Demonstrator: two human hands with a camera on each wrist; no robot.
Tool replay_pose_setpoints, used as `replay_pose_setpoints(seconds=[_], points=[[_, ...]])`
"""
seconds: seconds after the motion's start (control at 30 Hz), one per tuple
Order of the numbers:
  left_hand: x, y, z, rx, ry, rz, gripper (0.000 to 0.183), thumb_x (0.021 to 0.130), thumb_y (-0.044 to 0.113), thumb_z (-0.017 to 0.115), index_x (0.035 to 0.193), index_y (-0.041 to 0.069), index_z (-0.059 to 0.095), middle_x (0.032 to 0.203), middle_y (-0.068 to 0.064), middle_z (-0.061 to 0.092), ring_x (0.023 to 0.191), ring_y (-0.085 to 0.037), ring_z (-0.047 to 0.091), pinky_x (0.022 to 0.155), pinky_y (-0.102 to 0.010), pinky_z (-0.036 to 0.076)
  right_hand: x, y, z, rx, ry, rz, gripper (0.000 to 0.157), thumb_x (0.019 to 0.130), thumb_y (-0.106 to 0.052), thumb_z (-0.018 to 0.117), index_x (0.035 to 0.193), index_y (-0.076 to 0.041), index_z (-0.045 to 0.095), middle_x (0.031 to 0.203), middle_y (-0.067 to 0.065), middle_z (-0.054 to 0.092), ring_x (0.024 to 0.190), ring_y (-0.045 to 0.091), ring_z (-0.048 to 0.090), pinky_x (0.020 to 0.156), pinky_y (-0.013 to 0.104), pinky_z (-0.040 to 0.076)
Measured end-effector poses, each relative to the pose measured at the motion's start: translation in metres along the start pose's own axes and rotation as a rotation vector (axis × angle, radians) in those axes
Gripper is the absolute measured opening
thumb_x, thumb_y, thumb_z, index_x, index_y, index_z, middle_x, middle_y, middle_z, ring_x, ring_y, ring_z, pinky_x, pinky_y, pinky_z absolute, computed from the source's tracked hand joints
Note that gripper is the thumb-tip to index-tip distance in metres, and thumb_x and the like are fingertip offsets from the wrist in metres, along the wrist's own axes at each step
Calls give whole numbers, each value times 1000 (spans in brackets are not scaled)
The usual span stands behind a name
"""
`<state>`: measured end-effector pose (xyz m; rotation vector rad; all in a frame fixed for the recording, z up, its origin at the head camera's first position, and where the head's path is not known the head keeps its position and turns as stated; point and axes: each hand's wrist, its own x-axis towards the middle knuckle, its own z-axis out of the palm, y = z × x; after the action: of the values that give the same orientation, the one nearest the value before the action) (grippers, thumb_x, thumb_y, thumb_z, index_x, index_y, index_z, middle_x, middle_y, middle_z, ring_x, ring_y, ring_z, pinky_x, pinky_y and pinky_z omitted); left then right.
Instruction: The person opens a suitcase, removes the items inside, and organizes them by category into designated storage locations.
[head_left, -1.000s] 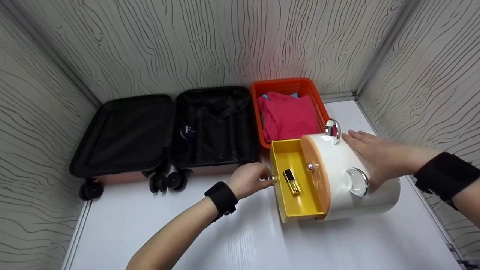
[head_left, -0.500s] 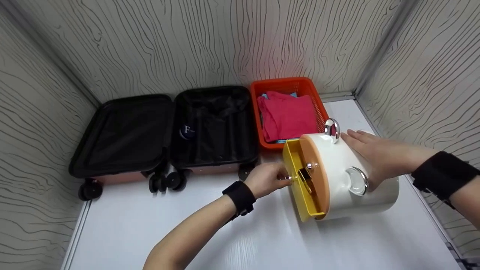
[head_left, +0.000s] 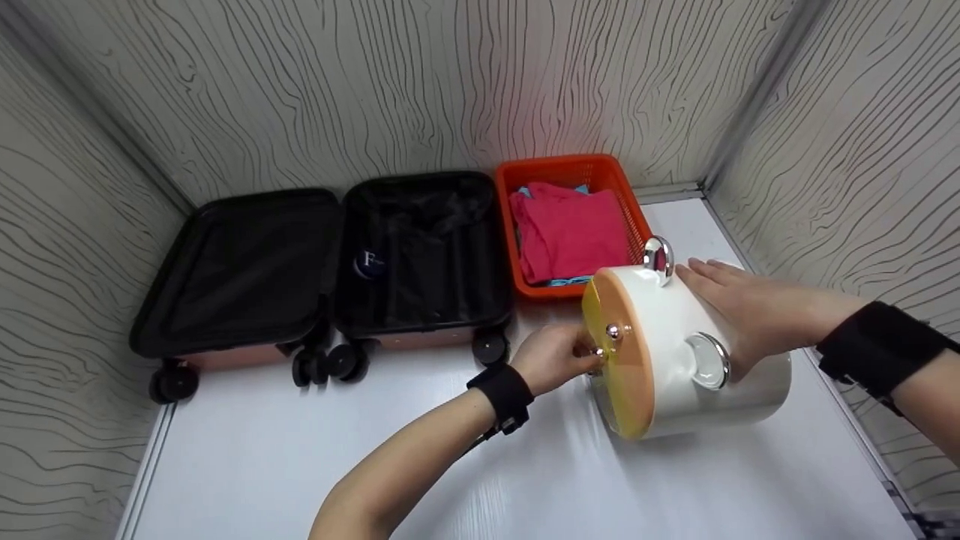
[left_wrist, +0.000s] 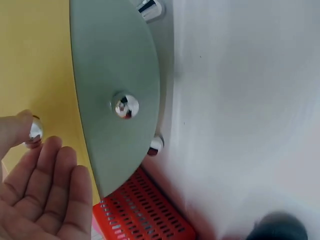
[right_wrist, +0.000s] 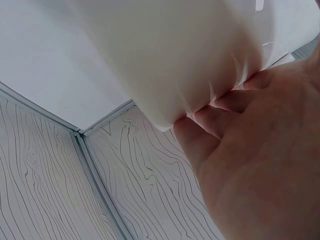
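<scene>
A glossy white storage box point(head_left: 712, 409) with a rounded body and silver ring-like feet lies at the right of the head view. My left hand point(head_left: 551, 358) pinches the small silver knob point(left_wrist: 34, 132) on its yellow drawer point(left_wrist: 35, 55) between thumb and fingertips. That drawer sits pushed in. In the left wrist view, a grey-green front point(left_wrist: 107, 55) beside it carries a second silver knob point(left_wrist: 126, 106); this front looks orange from the head. My right hand point(head_left: 761, 315) rests on the box's white shell with fingers straight. The drawer's contents are hidden.
A red-orange basket point(head_left: 637, 219) with a folded pink cloth point(head_left: 574, 232) stands behind the box. To the left, an open suitcase point(head_left: 424, 262) with black lining holds a dark round item marked F point(head_left: 370, 263). Wood-patterned walls point(head_left: 420, 90) enclose the white table point(head_left: 420, 450).
The yellow drawer has slid right into the box, pushed by my left hand on its knob. The gold-and-black item inside it is now out of sight. My right hand keeps its place.
</scene>
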<state>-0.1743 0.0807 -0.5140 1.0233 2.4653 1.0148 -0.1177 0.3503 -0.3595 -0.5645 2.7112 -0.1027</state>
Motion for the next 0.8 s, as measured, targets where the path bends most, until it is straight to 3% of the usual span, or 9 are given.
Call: replay_pose_setpoints(seconds=[0.27,0.53,0.8], points=[[-1,-4,6,-45,4,-3,17,91,31,78,101,18,76,87,13,70,79,3,62,70,-13,47,-3,1,1,19,-3,11,141,51,-49,97,156,9,24,157,34,31,141,57,32,104,68,39],[0,-20,23,116,-63,-85,32,89,33,79,111,11,75,98,1,71,84,-7,61,73,-19,48,-2,1,-1,22,-1,1,139,52,-47,97,156,10,25,157,34,31,142,57,31,106,67,39],[5,-30,39,124,-86,-167,26,91,36,76,106,15,77,94,2,70,80,-6,59,70,-22,48,-1,-1,-2,30,-13,8,141,52,-49,97,157,9,23,159,34,29,142,58,29,107,68,36]])
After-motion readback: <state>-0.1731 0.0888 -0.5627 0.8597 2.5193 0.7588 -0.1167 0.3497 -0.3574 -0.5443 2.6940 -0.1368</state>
